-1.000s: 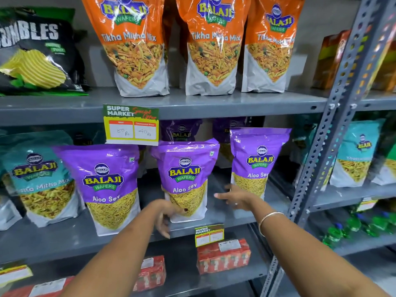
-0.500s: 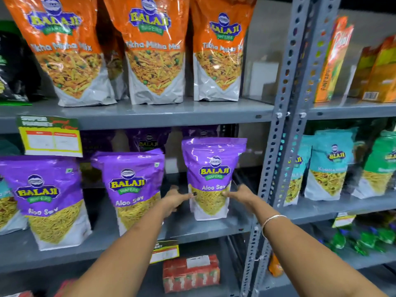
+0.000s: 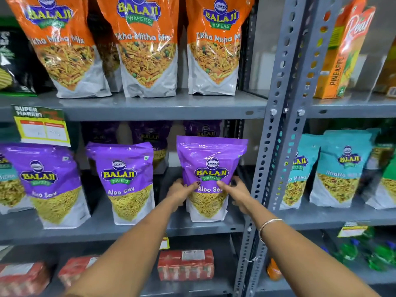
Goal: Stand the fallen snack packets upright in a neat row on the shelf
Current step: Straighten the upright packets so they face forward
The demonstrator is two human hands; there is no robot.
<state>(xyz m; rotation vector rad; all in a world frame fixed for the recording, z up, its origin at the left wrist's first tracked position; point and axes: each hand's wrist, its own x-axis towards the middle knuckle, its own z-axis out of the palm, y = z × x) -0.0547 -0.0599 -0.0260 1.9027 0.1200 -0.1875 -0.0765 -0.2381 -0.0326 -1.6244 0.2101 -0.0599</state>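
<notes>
On the middle grey shelf (image 3: 128, 229), at about 5 o'clock from the frame's centre, your two hands hold the rightmost purple Aloo Sev packet (image 3: 211, 168). Your left hand (image 3: 181, 190) presses its left edge, thumb across the front near the printed name, fingers curled behind. Your right hand (image 3: 234, 192) clasps the right edge the same way, thumb on the front, fingers wrapped round the side; a thin bangle (image 3: 267, 225) circles that wrist. This packet stands upright, its base on the shelf, just beside the perforated grey upright post (image 3: 276, 146) at 3 o'clock. At 9 o'clock from it stand a second purple packet (image 3: 126, 181) and, further left, a third purple packet (image 3: 51, 185), both upright and leaning slightly. More purple packets sit dimly behind. At 12 o'clock, orange Tikha Mitha Mix packets (image 3: 145, 46) line the shelf above.
</notes>
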